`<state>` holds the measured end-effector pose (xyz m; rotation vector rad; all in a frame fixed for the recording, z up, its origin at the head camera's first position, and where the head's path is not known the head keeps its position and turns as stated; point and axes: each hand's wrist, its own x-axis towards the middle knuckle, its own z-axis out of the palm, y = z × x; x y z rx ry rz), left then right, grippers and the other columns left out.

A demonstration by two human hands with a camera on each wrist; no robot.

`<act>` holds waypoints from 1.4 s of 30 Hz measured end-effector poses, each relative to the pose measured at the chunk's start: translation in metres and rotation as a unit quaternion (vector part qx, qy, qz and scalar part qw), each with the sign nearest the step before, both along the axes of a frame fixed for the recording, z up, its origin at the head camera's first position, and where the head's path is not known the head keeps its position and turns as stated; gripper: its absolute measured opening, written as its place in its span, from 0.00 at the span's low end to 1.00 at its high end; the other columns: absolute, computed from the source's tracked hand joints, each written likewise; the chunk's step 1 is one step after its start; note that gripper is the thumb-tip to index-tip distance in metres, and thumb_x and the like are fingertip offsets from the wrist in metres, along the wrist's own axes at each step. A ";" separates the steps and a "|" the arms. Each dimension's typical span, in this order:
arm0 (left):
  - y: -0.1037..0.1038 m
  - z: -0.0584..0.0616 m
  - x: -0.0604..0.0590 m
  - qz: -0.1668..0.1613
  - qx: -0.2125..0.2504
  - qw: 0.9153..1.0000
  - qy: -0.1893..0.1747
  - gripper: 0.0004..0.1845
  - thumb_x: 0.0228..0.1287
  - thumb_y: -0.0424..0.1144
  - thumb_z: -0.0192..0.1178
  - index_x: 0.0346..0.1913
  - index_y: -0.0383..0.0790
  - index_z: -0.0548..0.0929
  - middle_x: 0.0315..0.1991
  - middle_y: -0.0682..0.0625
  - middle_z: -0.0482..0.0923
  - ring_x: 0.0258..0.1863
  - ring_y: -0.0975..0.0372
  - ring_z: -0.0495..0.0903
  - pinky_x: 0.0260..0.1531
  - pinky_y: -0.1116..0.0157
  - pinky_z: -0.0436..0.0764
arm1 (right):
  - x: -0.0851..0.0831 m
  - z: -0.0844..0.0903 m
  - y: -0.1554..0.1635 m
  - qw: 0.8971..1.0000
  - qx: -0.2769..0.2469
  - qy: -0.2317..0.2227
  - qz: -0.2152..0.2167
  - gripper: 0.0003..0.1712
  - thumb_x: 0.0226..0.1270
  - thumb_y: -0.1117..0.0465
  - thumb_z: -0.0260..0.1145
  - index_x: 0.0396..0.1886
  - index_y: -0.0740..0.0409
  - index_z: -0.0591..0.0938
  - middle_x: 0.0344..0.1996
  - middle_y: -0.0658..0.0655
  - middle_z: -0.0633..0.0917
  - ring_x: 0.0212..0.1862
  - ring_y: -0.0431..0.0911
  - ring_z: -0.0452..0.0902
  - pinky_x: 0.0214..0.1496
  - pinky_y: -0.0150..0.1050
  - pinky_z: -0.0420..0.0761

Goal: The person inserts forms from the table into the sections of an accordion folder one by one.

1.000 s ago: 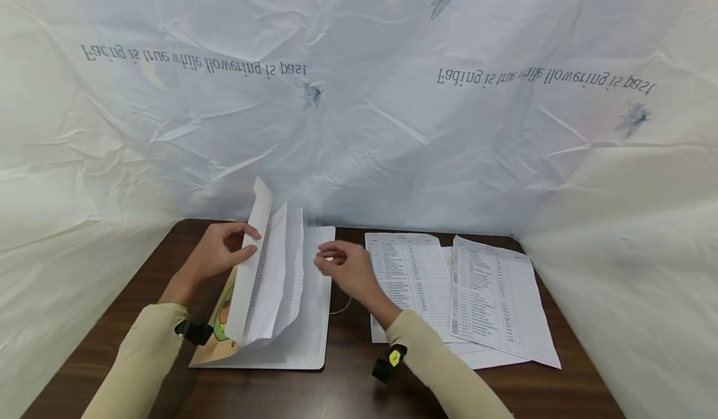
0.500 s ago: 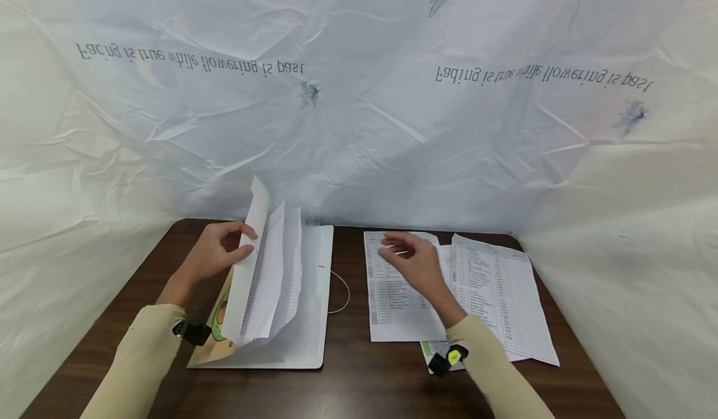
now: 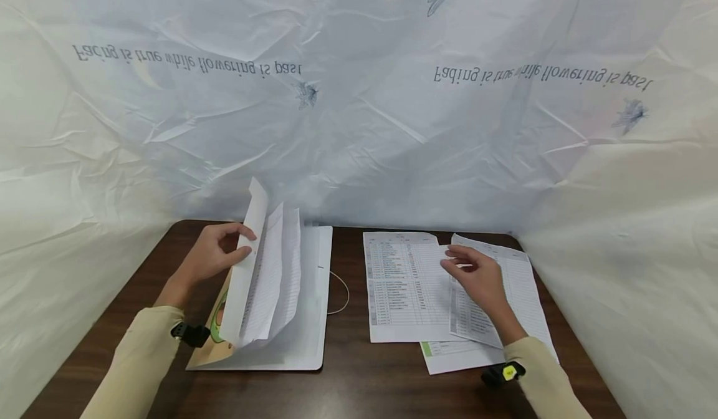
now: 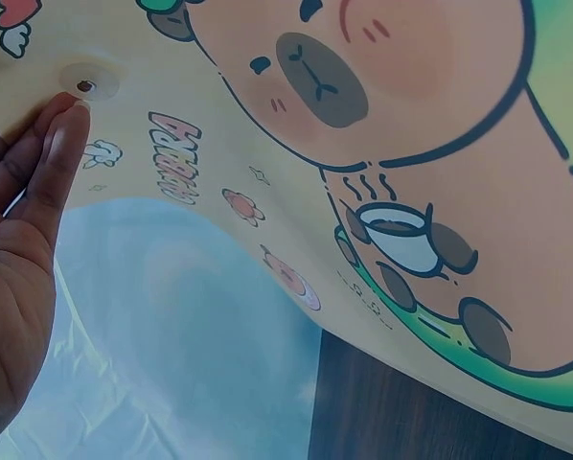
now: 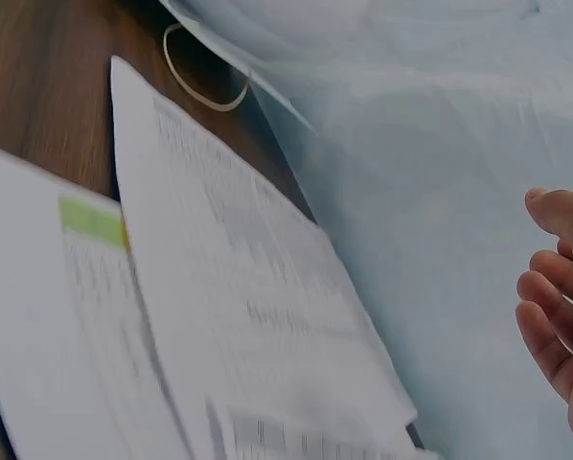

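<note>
White sheets hang behind a brown table. Left hand fingers pinch the folder flap up. Right hand, fingers loose, hovers over the printed papers beside it.

Counter: dark wood-grain, matt. Sheets: plain printed paper, matt. Folder: smooth plastic, slight sheen, cartoon print outside. Backdrop: thin crinkled plastic film, faintly glossy. Loop: thin elastic.
</note>
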<state>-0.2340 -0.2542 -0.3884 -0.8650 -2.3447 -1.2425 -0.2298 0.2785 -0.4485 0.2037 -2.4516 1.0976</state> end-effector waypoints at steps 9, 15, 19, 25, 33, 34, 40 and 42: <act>0.000 0.000 0.002 0.001 -0.006 1.000 -0.007 0.09 0.58 0.22 0.65 0.42 0.29 0.84 0.20 0.51 0.70 0.16 0.66 0.69 0.20 0.68 0.72 | 0.008 -0.014 0.051 0.998 0.024 -0.001 -0.053 0.24 0.63 0.57 0.77 0.57 0.61 0.85 0.48 0.59 0.88 0.40 0.20 0.75 0.41 0.17 0.73; 0.000 -0.001 0.001 0.010 -0.001 1.000 -0.007 0.08 0.57 0.21 0.65 0.41 0.28 0.84 0.19 0.50 0.68 0.16 0.69 0.67 0.20 0.69 0.71 | 0.012 -0.016 0.086 0.994 0.042 -0.040 -0.097 0.26 0.64 0.51 0.76 0.57 0.60 0.85 0.50 0.61 0.88 0.43 0.34 0.80 0.38 0.19 0.73; 0.000 -0.001 0.001 0.011 0.002 1.000 -0.006 0.08 0.57 0.21 0.65 0.41 0.28 0.84 0.18 0.52 0.67 0.16 0.70 0.65 0.19 0.69 0.70 | 0.014 -0.020 0.106 0.989 0.061 -0.064 -0.121 0.28 0.65 0.49 0.75 0.58 0.62 0.84 0.50 0.65 0.87 0.46 0.56 0.83 0.34 0.22 0.73; 0.001 -0.002 0.001 0.008 0.004 1.000 -0.005 0.08 0.57 0.20 0.65 0.40 0.28 0.84 0.18 0.50 0.66 0.15 0.68 0.65 0.18 0.68 0.69 | 0.017 -0.029 0.130 0.981 0.091 -0.099 -0.142 0.30 0.66 0.49 0.74 0.59 0.65 0.82 0.53 0.69 0.85 0.49 0.62 0.82 0.35 0.31 0.75; 0.003 -0.001 0.002 0.004 0.006 1.000 -0.002 0.08 0.56 0.20 0.64 0.40 0.27 0.84 0.19 0.54 0.69 0.15 0.67 0.67 0.19 0.69 0.71 | 0.024 -0.040 0.149 0.969 0.089 -0.132 -0.188 0.32 0.64 0.54 0.75 0.60 0.70 0.79 0.53 0.74 0.83 0.50 0.65 0.80 0.33 0.33 0.75; 0.003 -0.001 0.002 0.004 0.007 1.000 -0.001 0.08 0.56 0.20 0.64 0.40 0.27 0.84 0.19 0.53 0.68 0.15 0.68 0.66 0.19 0.69 0.70 | 0.025 -0.041 0.151 0.968 0.087 -0.133 -0.195 0.32 0.64 0.54 0.75 0.60 0.71 0.79 0.52 0.74 0.83 0.49 0.65 0.80 0.32 0.32 0.73; 0.002 -0.002 0.001 0.004 0.010 1.000 0.002 0.09 0.56 0.19 0.64 0.40 0.27 0.84 0.19 0.49 0.68 0.15 0.67 0.66 0.18 0.69 0.70 | 0.027 -0.049 0.160 0.958 0.084 -0.154 -0.226 0.33 0.63 0.54 0.75 0.59 0.74 0.78 0.52 0.75 0.83 0.47 0.65 0.82 0.29 0.31 0.73; 0.002 -0.002 0.001 0.004 0.010 1.000 0.002 0.09 0.56 0.19 0.64 0.40 0.27 0.84 0.19 0.49 0.68 0.15 0.66 0.67 0.19 0.69 0.70 | 0.028 -0.051 0.163 0.956 0.080 -0.163 -0.229 0.35 0.63 0.53 0.75 0.59 0.75 0.78 0.53 0.76 0.82 0.48 0.66 0.81 0.32 0.38 0.79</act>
